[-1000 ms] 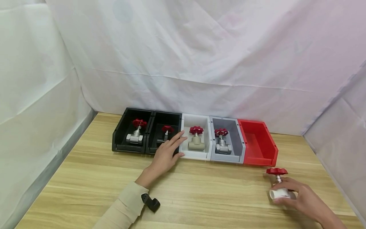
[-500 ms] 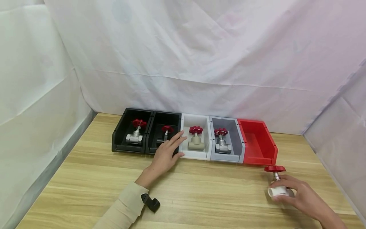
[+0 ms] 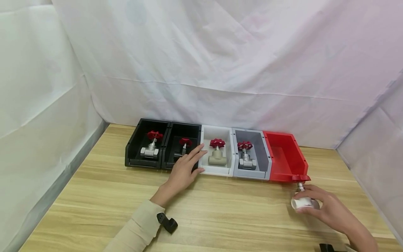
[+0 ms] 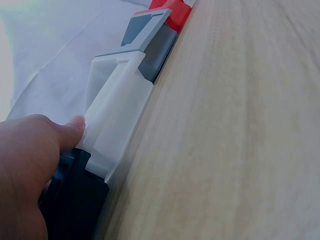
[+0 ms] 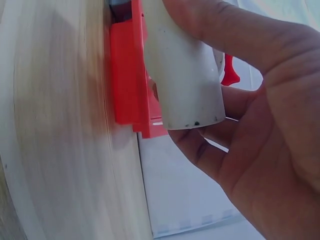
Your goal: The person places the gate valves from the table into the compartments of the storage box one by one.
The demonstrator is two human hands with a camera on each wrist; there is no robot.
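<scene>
My right hand (image 3: 327,206) grips a white pipe valve (image 3: 303,203) by its body, thumb on one side and fingers on the other. The valve's red handwheel points up and overlaps the front corner of the red bin (image 3: 280,157). In the right wrist view, the valve's white tubular end (image 5: 187,85) fills the middle, before the red bin. My left hand (image 3: 181,175) rests with spread fingers over the front of the second black bin (image 3: 176,131) and the edge of the white bin (image 3: 217,171). Its thumb (image 4: 72,132) lies at the white bin's front in the left wrist view.
Bins stand side by side along the back cloth (image 3: 220,70). A silver valve (image 3: 149,152) lies in the left black bin, a dark valve (image 3: 185,142) in the second, a beige valve (image 3: 217,157) in the white, another silver valve (image 3: 247,162) in the grey bin (image 3: 259,147).
My right hand has carried the white valve forward and slightly left, up to the red bin's front corner. The left hand stays at the bins.
</scene>
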